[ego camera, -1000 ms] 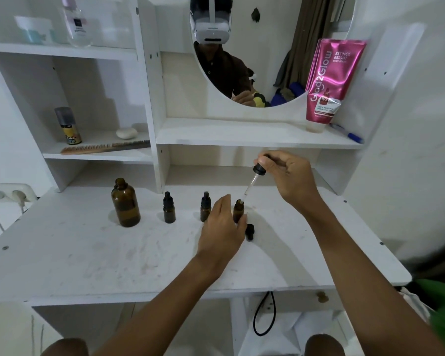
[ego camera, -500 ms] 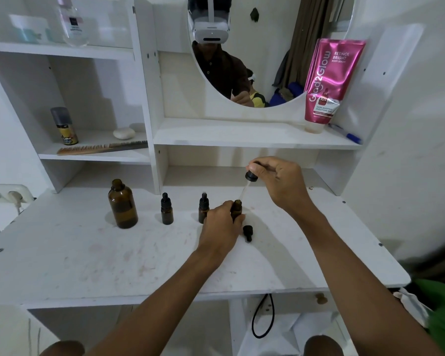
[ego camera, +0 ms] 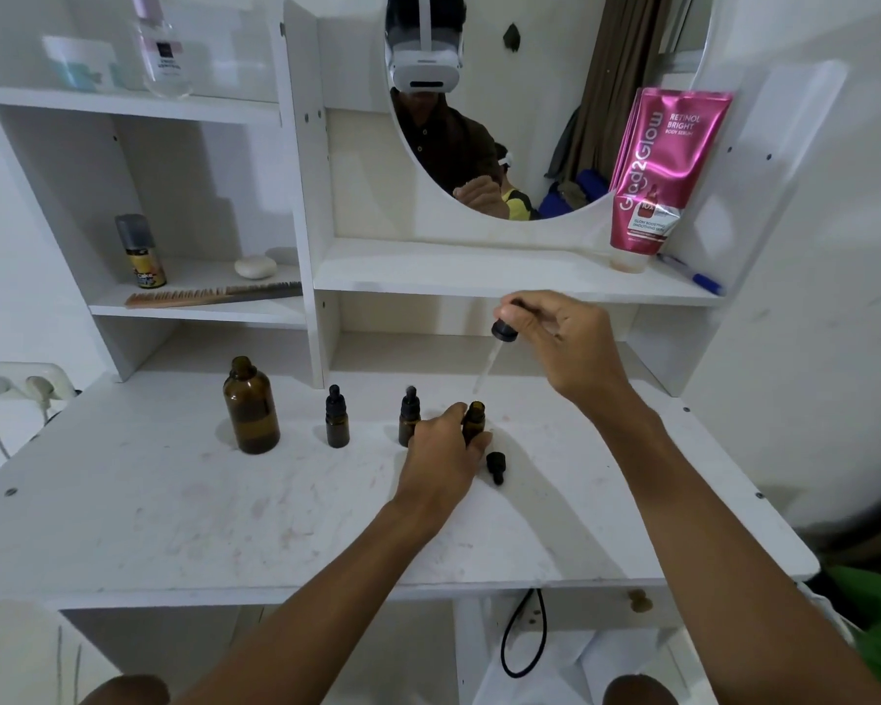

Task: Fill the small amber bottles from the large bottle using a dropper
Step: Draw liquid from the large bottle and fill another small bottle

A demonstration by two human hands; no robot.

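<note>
The large amber bottle (ego camera: 251,405) stands uncapped at the left of the white tabletop (ego camera: 174,511). Two small amber bottles (ego camera: 337,423) (ego camera: 408,414) with black dropper caps stand to its right. My left hand (ego camera: 441,452) grips a third small bottle (ego camera: 475,418), which is open. My right hand (ego camera: 563,343) pinches a black-topped dropper (ego camera: 494,354), its glass tip hanging just above and slightly right of the open bottle's mouth. A loose black cap (ego camera: 495,464) lies beside my left hand.
A shelf unit rises behind the bottles, with a divider post (ego camera: 309,246) close behind the large bottle. A pink tube (ego camera: 654,170), a pen, a comb (ego camera: 209,296) and a spray can (ego camera: 141,250) sit on the shelves. A power socket (ego camera: 19,381) is at the far left.
My left hand closed around the open small bottle. My right hand dipped the dropper toward the bottle mouth, then raised it a little; the tip now hangs just above it.
</note>
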